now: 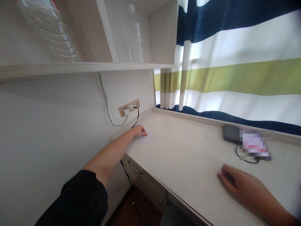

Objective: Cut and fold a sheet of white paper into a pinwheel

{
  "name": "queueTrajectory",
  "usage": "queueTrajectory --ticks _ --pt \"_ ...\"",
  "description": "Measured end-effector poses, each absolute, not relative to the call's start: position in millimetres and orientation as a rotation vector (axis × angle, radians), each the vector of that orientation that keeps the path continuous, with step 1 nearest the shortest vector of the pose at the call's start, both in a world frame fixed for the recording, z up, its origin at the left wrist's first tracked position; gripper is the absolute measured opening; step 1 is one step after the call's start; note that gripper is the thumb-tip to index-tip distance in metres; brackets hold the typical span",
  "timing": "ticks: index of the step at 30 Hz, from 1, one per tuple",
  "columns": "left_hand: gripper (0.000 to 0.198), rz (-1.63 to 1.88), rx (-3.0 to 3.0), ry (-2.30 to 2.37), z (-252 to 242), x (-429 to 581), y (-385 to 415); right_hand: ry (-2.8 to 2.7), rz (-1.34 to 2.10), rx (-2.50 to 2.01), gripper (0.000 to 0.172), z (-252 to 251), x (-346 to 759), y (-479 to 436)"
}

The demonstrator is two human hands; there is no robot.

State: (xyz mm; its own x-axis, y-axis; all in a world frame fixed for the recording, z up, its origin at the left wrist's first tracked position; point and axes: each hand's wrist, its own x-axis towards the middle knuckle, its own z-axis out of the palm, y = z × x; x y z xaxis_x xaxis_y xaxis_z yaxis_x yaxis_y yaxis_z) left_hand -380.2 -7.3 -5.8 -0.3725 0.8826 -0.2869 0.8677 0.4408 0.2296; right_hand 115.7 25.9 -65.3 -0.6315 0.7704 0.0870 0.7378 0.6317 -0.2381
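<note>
My left hand [140, 130] reaches to the far left corner of the desk [178, 147], its fingers curled and its thumb at a pale sheet of paper [148, 138]. The paper lies flat on the desktop, partly covered by that hand. On the right, my right hand [237, 182] is over the desk near its front, with thumb and forefinger brought together. A faint, thin trace shows near those fingertips, too unclear to name. A thin dark stick-like thing [208, 137] lies on the desk beyond my right hand.
A dark box-shaped device [231, 134] with a black cord and a pixelated item [255, 144] sit at the back right. A wall socket [129, 108] holds two plugs. Overhead is a shelf [89, 67] with clear plastic bottles [51, 31]. A striped curtain [235, 75] hangs behind.
</note>
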Motion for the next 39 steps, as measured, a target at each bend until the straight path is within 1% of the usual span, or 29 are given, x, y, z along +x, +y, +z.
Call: queueTrajectory --ticks 9,16,25,33,37,39 --pt "0.034 0.102 1.571 2.398 8.0 -369.4 -12.2 -2.622 0.228 -1.153 0.021 -41.3 108.6 14.3" --pt "0.033 0.143 1.581 2.489 13.2 -368.8 -4.7 -2.585 0.254 -1.170 0.016 -38.1 109.1 14.3" --pt "0.033 0.261 1.567 2.575 14.9 -358.6 -4.0 -2.585 0.304 -1.136 0.017 -37.6 110.7 16.2" --pt "0.032 0.501 1.744 2.563 37.4 -331.7 -7.0 -2.558 0.381 -1.108 0.018 -40.3 113.1 18.1" --pt "0.027 0.681 1.803 2.486 58.1 -306.5 -5.4 -2.507 0.477 -1.094 0.016 -39.2 113.4 17.8" --pt "0.029 0.788 1.815 2.404 64.0 -285.7 -2.3 -2.465 0.552 -1.083 0.014 -37.9 113.9 17.7"
